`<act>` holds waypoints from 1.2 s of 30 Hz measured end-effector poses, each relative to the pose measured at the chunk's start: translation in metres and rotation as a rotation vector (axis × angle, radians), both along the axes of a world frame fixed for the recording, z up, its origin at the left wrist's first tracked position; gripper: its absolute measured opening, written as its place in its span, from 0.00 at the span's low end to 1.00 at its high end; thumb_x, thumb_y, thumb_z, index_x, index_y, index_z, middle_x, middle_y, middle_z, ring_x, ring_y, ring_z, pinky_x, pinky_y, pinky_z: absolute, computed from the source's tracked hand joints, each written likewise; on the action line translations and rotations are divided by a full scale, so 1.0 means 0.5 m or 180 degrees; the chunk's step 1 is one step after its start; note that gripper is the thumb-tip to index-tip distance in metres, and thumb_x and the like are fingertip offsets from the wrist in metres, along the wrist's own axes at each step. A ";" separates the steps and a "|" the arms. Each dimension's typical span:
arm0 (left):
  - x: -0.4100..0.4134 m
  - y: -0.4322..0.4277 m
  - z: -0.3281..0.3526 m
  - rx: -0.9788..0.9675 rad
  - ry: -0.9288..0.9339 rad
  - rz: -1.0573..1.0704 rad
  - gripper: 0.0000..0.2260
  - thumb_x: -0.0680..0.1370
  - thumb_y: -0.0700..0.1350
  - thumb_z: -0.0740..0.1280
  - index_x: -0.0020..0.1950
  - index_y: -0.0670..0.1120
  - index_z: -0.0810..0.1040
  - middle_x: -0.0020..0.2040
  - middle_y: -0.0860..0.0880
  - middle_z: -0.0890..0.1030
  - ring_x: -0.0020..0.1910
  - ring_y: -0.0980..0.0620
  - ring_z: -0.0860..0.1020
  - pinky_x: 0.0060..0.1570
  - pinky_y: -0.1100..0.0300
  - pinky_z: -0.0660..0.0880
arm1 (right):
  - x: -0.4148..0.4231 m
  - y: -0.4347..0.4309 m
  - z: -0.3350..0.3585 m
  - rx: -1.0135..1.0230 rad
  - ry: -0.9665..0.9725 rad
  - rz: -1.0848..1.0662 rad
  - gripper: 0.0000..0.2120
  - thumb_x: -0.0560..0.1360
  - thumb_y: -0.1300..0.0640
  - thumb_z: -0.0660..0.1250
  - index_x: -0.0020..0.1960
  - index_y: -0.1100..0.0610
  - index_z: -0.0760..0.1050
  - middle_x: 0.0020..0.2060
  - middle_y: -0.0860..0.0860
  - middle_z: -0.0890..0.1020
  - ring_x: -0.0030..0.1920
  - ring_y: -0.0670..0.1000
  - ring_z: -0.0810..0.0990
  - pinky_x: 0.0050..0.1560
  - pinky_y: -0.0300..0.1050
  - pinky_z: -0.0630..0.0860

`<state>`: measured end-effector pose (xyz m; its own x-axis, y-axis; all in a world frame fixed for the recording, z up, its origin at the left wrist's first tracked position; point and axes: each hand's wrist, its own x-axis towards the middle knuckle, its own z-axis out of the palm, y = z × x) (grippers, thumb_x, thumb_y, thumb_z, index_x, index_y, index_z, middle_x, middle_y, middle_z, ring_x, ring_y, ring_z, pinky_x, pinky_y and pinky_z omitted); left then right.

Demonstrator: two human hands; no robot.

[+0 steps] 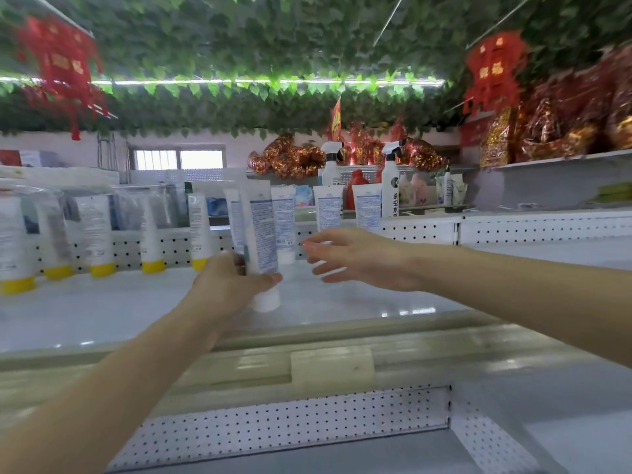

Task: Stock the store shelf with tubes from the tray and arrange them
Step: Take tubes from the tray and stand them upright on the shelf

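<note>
Head view, single frame.

We note the left hand (227, 285) gripping a white tube (261, 230) low on its body, held upright with its white cap (266, 300) pointing down. A second tube (235, 217) appears pinched in the same hand, just behind the first. Whether the cap touches the shelf (119, 302) or hangs just above it, we cannot tell.

The right hand (362, 260) is empty, with fingers spread and relaxed, and hovers over the shelf just right of the held tubes. It touches nothing that we can see.

On the shelf, a standing tube (284, 220) with a white cap is directly behind the held one. Two similar tubes (328, 208) stand further right. To the left, a row of yellow-capped tubes (94, 234) stands cap-down along the perforated back panel (420, 229).

Beyond the panel stands a white spray bottle (390, 189). Green leaves (273, 46) cover the ceiling.
</note>
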<state>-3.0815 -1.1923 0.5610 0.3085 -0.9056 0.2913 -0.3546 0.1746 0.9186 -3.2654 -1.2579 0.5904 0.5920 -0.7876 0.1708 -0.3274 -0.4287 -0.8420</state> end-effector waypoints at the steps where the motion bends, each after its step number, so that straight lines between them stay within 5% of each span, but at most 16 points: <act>1: 0.010 0.010 0.006 0.0118 -0.0170 -0.0024 0.11 0.72 0.44 0.74 0.53 0.46 0.80 0.49 0.49 0.81 0.53 0.47 0.78 0.57 0.54 0.72 | 0.020 0.009 0.003 0.0034 0.0001 0.0043 0.14 0.78 0.49 0.64 0.61 0.53 0.71 0.61 0.54 0.75 0.61 0.53 0.77 0.61 0.45 0.75; 6: 0.161 0.117 0.014 0.0165 -0.1591 0.0356 0.31 0.72 0.58 0.68 0.71 0.49 0.64 0.72 0.47 0.68 0.68 0.49 0.69 0.63 0.55 0.66 | 0.089 0.027 -0.006 -0.0032 0.0204 0.0175 0.14 0.76 0.53 0.68 0.60 0.52 0.73 0.59 0.54 0.79 0.59 0.52 0.78 0.60 0.46 0.76; 10: 0.365 0.231 0.001 -0.0074 -0.2648 0.0998 0.36 0.70 0.63 0.60 0.74 0.48 0.64 0.70 0.48 0.70 0.66 0.49 0.71 0.61 0.56 0.67 | 0.151 0.033 -0.029 -0.0178 0.0027 -0.0209 0.20 0.74 0.59 0.70 0.65 0.56 0.72 0.57 0.54 0.80 0.53 0.51 0.81 0.49 0.43 0.80; 15: 0.618 0.312 -0.014 0.0063 -0.3616 0.1290 0.36 0.72 0.74 0.46 0.72 0.54 0.67 0.68 0.52 0.71 0.62 0.50 0.75 0.60 0.49 0.73 | 0.296 0.074 -0.028 -0.0170 -0.0044 -0.0586 0.17 0.72 0.58 0.73 0.59 0.58 0.74 0.50 0.53 0.81 0.49 0.52 0.82 0.46 0.44 0.80; 20: 0.793 0.308 -0.035 0.0158 -0.3659 0.1191 0.46 0.64 0.78 0.35 0.71 0.58 0.68 0.70 0.54 0.71 0.68 0.51 0.69 0.65 0.51 0.65 | 0.522 0.129 -0.032 -0.0127 -0.0161 -0.0623 0.16 0.72 0.59 0.74 0.57 0.58 0.73 0.46 0.51 0.80 0.46 0.50 0.81 0.44 0.44 0.80; 25: 0.846 0.284 -0.098 -0.0468 -0.3535 0.1246 0.44 0.69 0.73 0.30 0.63 0.58 0.77 0.61 0.58 0.78 0.58 0.52 0.77 0.54 0.56 0.70 | 0.673 0.150 -0.046 -0.0240 -0.0192 -0.0914 0.19 0.71 0.56 0.75 0.59 0.59 0.75 0.52 0.56 0.81 0.52 0.56 0.81 0.53 0.53 0.80; 30: 0.858 0.269 -0.104 -0.0729 -0.3450 0.1221 0.37 0.72 0.71 0.36 0.60 0.59 0.79 0.58 0.57 0.81 0.53 0.48 0.80 0.40 0.56 0.71 | 0.647 0.153 -0.040 -0.0163 -0.0199 -0.1237 0.15 0.73 0.57 0.73 0.56 0.57 0.73 0.49 0.53 0.80 0.54 0.55 0.80 0.55 0.52 0.79; 36: 0.797 0.258 -0.092 -0.0878 -0.3599 0.0876 0.40 0.69 0.73 0.30 0.57 0.62 0.77 0.58 0.62 0.77 0.51 0.54 0.79 0.39 0.58 0.71 | 0.548 0.117 -0.025 0.0000 -0.0166 -0.1645 0.22 0.73 0.58 0.72 0.63 0.62 0.71 0.53 0.54 0.79 0.54 0.54 0.80 0.52 0.48 0.79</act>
<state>-2.6828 -1.0636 0.5150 -0.0740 -0.7135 0.6967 -0.9941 0.1084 0.0054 -2.9914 -1.1994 0.5780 0.1164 -0.9749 0.1897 -0.4540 -0.2221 -0.8629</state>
